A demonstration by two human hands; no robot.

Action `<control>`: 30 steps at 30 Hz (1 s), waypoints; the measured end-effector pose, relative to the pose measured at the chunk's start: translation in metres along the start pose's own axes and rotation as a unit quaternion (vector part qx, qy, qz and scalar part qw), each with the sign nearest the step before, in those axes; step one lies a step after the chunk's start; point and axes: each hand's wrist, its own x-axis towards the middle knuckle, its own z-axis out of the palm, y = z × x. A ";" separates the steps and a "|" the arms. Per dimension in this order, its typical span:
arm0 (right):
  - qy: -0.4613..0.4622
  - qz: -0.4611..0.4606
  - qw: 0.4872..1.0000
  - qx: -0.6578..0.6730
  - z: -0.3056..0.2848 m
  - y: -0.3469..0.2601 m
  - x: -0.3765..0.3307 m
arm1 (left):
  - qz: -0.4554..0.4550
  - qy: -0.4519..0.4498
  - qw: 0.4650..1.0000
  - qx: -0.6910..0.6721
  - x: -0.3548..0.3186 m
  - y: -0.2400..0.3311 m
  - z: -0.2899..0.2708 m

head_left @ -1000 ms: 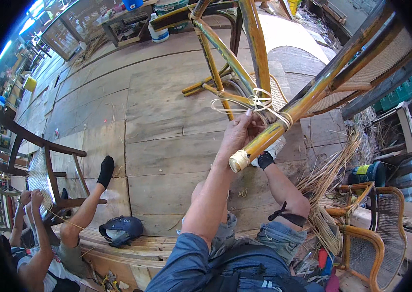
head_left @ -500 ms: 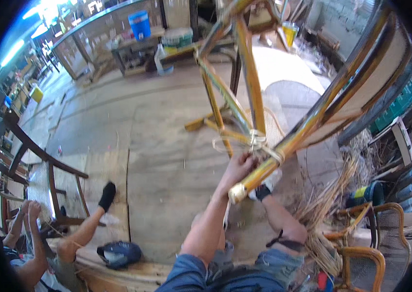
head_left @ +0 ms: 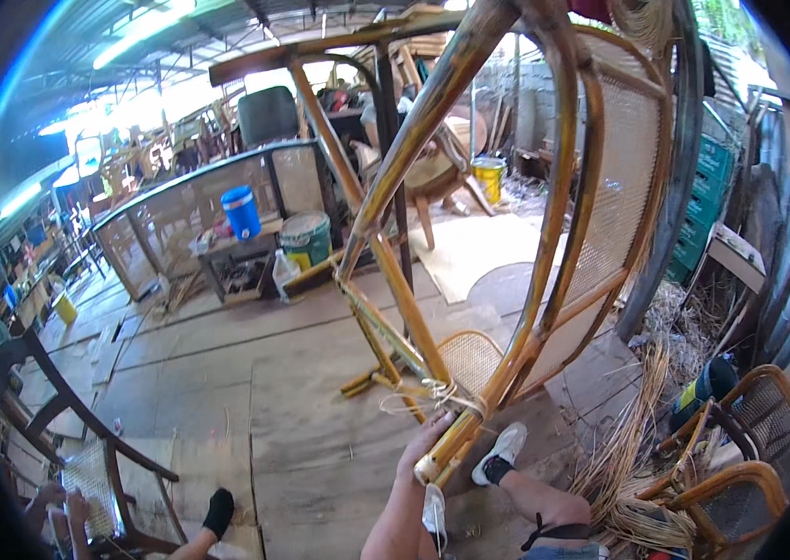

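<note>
A large rattan chair frame [head_left: 432,103] with a woven cane back panel [head_left: 614,187] rises tilted in front of me. My left hand [head_left: 425,446] is closed around the cut end of one frame leg [head_left: 442,457]. Just above that hand, pale cane strip [head_left: 437,392] is wrapped around a joint, with loose loops hanging to the left. A white strip end [head_left: 433,511] dangles beside my forearm. My foot in a white shoe [head_left: 500,453] rests on the plank floor beneath the frame. My right hand is not visible.
Another person sits at the lower left, with a black-socked foot [head_left: 219,511] and hands [head_left: 54,499] at a dark chair frame [head_left: 49,392]. Loose rattan strands [head_left: 638,439] and armchairs [head_left: 750,439] lie at the right. A blue cooler [head_left: 241,210] and buckets [head_left: 304,238] stand behind.
The view has tilted upward from the floor to the workshop beyond. My left hand has stayed on the end of the frame leg, now lower in the picture.
</note>
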 end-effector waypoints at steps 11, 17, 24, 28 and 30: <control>-0.017 0.013 0.999 0.028 0.007 0.014 -0.010 | 0.064 -0.070 0.995 0.027 0.031 -0.038 -0.036; -0.036 0.048 0.997 0.052 0.020 0.080 -0.054 | -0.004 -0.041 0.976 -0.213 0.021 -0.046 -0.021; -0.106 0.122 0.985 0.060 0.010 0.107 -0.072 | 0.091 0.050 0.995 -0.013 0.004 -0.004 0.007; -0.055 0.083 0.994 -0.040 0.008 0.093 -0.059 | 0.069 0.086 0.991 0.072 -0.004 0.009 0.010; -0.044 0.085 0.991 -0.091 0.005 0.085 -0.052 | 0.035 0.106 0.973 0.204 -0.010 0.015 0.006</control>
